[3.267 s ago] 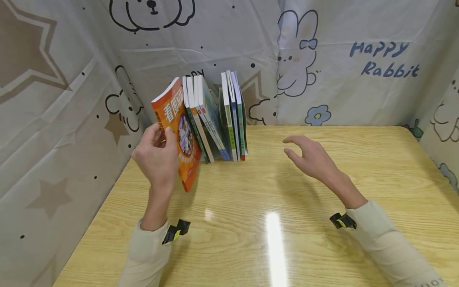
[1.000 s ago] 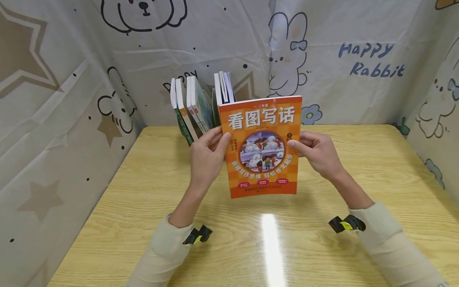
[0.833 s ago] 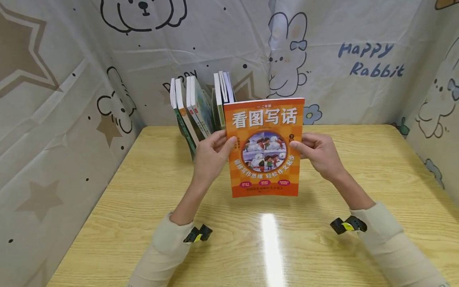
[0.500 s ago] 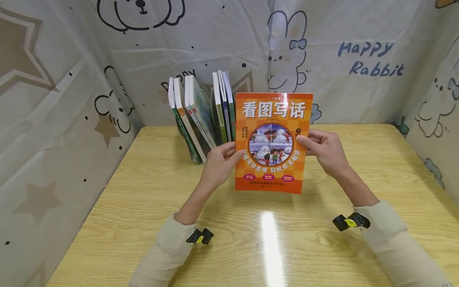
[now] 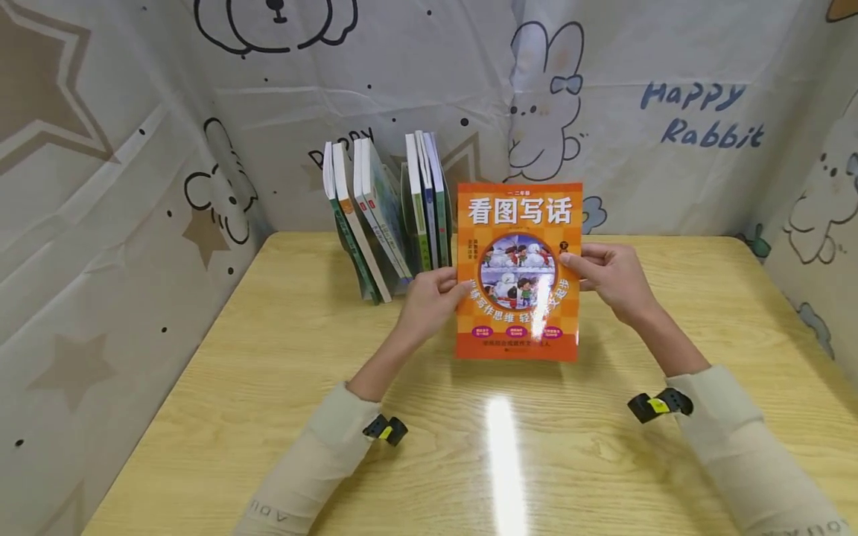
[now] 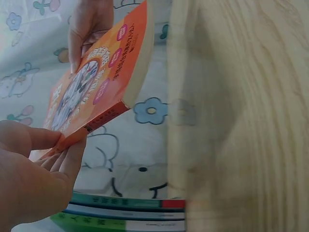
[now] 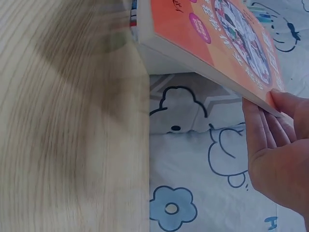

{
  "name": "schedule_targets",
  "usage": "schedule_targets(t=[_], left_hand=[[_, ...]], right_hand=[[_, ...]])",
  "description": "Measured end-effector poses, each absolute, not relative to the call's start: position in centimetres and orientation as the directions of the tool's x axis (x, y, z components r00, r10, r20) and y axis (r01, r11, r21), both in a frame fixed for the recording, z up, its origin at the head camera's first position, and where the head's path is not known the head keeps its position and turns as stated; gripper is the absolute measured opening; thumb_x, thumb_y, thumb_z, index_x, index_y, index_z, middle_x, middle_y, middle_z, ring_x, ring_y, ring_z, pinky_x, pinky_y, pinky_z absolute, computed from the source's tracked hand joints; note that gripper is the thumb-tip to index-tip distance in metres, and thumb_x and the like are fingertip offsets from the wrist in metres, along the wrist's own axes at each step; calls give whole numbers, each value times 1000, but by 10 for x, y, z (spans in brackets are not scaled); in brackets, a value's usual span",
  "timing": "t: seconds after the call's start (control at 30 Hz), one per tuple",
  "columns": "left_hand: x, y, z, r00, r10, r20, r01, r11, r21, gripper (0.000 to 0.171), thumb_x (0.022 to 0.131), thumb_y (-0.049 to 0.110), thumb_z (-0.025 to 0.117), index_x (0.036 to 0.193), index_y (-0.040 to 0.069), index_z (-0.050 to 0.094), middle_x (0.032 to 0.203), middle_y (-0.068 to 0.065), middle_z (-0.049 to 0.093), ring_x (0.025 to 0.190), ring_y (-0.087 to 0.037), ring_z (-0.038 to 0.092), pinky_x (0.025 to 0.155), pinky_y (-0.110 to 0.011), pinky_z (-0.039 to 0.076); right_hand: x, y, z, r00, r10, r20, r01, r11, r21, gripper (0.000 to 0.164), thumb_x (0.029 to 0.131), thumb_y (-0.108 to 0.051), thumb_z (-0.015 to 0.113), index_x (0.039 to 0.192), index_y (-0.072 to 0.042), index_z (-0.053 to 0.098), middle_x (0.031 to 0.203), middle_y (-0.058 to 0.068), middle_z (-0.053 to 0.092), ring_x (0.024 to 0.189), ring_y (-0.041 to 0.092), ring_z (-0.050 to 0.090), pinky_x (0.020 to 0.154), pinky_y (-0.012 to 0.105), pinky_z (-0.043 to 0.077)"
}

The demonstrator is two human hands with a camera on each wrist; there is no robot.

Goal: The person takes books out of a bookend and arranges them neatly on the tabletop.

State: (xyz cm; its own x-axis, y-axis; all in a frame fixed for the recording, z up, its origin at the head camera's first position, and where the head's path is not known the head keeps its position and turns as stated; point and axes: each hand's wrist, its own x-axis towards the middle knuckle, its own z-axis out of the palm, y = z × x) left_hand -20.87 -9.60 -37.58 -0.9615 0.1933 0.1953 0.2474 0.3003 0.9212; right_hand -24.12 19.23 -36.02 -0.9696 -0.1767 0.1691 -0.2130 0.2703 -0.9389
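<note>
An orange book with a round picture on its cover stands upright above the table, its front toward the head camera. My left hand pinches its left, spine edge, thumb on the cover and fingers behind. On the opposite edge my right hand pinches it the same way. In the left wrist view the book shows its spine and bottom edge, with the left hand at the spine. The right wrist view has the right hand at the page edge, fingers under the back cover.
Behind and left, several thin books lean in a row, a gap splitting them from more upright books. The wooden table meets a printed cloth backdrop at the back and left side.
The left hand took the orange book from the left end of the row. Both hands then held it, and it moved right, turning its cover to face the head camera.
</note>
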Motion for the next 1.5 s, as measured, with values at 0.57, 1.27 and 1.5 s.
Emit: schedule_targets(t=[0.57,1.27,1.5], left_hand=[[-231,-90,-397,-991,136,-2,56,423,904,31,100,21,63,119,-3,69,93,-8,73,59,-10,49,50,-21,35],[-265,-77,-405,-988,47,-144,-96,536,838,31,98,15,62,69,6,60,52,3,40,45,-10,34,42,-22,28],[-271,-69,-409,-998,2,-65,-49,636,770,32,97,11,61,66,6,56,54,-1,47,45,-12,40,41,-22,31]], right_hand=[[-264,190,-371,-984,-158,-79,9,404,-915,50,99,-30,65,126,12,61,109,21,68,78,10,68,72,27,59],[-301,177,-399,-972,-68,-226,159,518,-840,44,101,-28,62,124,8,63,114,22,65,78,13,63,77,33,59],[-307,172,-405,-972,-27,-233,178,561,-808,41,101,-28,61,118,10,65,112,23,64,79,17,62,78,35,58]])
